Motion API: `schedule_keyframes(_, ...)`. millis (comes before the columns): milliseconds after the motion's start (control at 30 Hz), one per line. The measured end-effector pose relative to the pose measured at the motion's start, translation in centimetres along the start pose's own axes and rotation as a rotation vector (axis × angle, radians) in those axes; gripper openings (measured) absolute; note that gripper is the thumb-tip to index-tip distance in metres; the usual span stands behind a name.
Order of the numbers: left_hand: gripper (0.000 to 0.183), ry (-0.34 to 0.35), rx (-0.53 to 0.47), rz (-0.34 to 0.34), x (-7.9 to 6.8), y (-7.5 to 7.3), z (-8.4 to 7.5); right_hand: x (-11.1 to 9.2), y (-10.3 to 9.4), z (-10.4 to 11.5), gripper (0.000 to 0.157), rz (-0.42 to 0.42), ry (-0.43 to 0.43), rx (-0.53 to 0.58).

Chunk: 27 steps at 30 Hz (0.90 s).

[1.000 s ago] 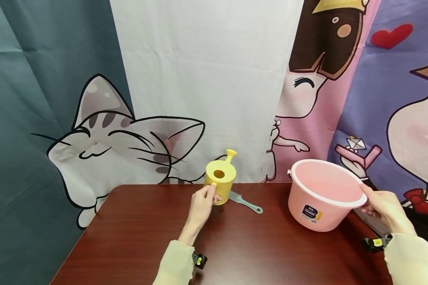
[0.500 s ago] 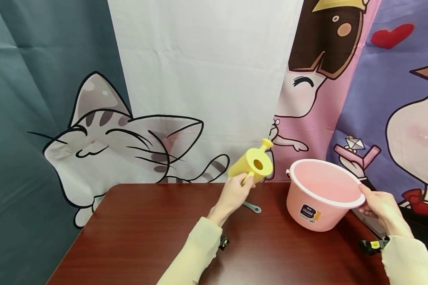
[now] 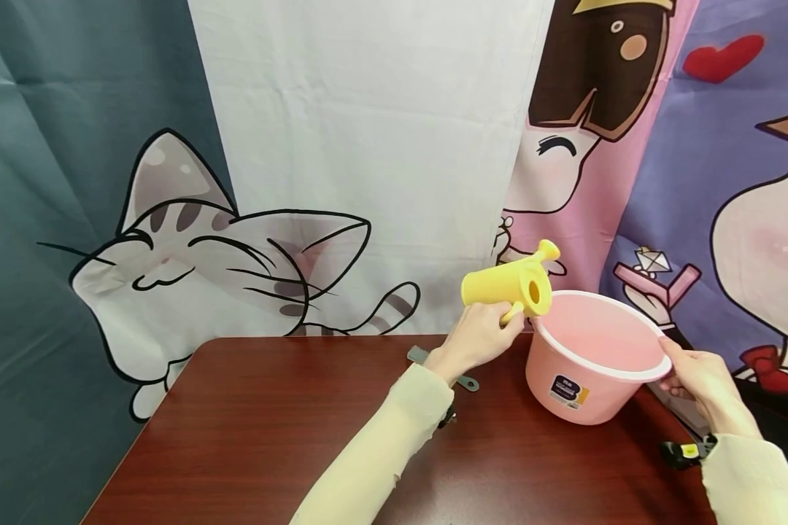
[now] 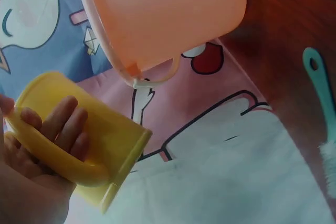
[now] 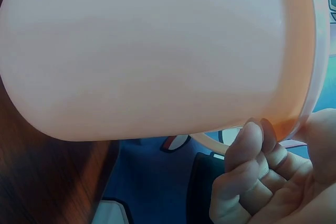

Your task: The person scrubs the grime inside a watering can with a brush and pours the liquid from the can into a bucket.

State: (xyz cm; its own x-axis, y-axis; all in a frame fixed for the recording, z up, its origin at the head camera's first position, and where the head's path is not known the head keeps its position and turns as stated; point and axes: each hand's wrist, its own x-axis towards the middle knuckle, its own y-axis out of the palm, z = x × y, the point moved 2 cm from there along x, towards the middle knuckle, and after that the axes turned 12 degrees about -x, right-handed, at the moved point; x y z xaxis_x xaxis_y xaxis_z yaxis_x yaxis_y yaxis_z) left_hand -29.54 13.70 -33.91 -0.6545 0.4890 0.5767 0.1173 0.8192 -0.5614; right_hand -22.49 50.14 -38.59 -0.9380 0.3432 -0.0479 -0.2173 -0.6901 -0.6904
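Observation:
A yellow toy watering can [image 3: 495, 284] is held above the table by my left hand [image 3: 479, 337], whose fingers wrap its handle [image 4: 58, 153]. The can lies tipped on its side, its top and spout facing right at the left rim of a pink bucket [image 3: 581, 386]. My right hand [image 3: 705, 379] pinches the bucket's right rim, thumb over the edge and fingers [image 5: 244, 142] beneath it on the outside. The bucket stands upright on the table. A grey-green brush [image 3: 468, 383] lies on the table, partly hidden behind my left wrist.
The brown wooden table [image 3: 269, 437] ends at the back against a hanging cartoon curtain [image 3: 381, 146]. The bucket's thin handle [image 4: 170, 72] hangs down outside its wall. The table's right edge runs close by the bucket.
My left hand has carried the watering can rightward to the bucket's rim, tipping it from upright onto its side. The brush is partly covered by that arm. The right hand keeps its place.

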Motion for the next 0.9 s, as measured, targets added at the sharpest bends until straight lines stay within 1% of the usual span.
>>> schedule_keyframes(133, 0.036, 0.029, 0.105, 0.051, 1.2, 0.6, -0.7, 0.0, 0.0, 0.1, 0.059, -0.003, 0.006, -0.006)
schedule_keyframes(333, 0.034, 0.049, 0.267, 0.161, 2.4, 1.9, -1.2, -0.1, 0.0, -0.2, 0.055, -0.003, 0.020, 0.004)
schedule_keyframes(533, 0.034, 0.070, 0.485, 0.253, 3.4, 3.2, -1.6, 0.2, 0.0, -0.1, 0.054, 0.002, 0.005, 0.004)
schedule_keyframes(667, 0.032, 0.068, 0.581, 0.301, 3.8, 3.9, -2.0, 0.3, 0.0, 0.0, 0.057, -0.012, 0.017, -0.015)
schedule_keyframes(800, 0.032, 0.100, 0.686, 0.331, 3.9, 4.6, -2.7, 0.2, -0.1, -0.1, 0.059, -0.015, 0.023, -0.040)
schedule_keyframes(900, 0.032, 0.122, 0.746, 0.351, 3.9, 5.2, -3.3, 0.0, -0.3, -0.2, 0.058, -0.006, 0.021, -0.055)
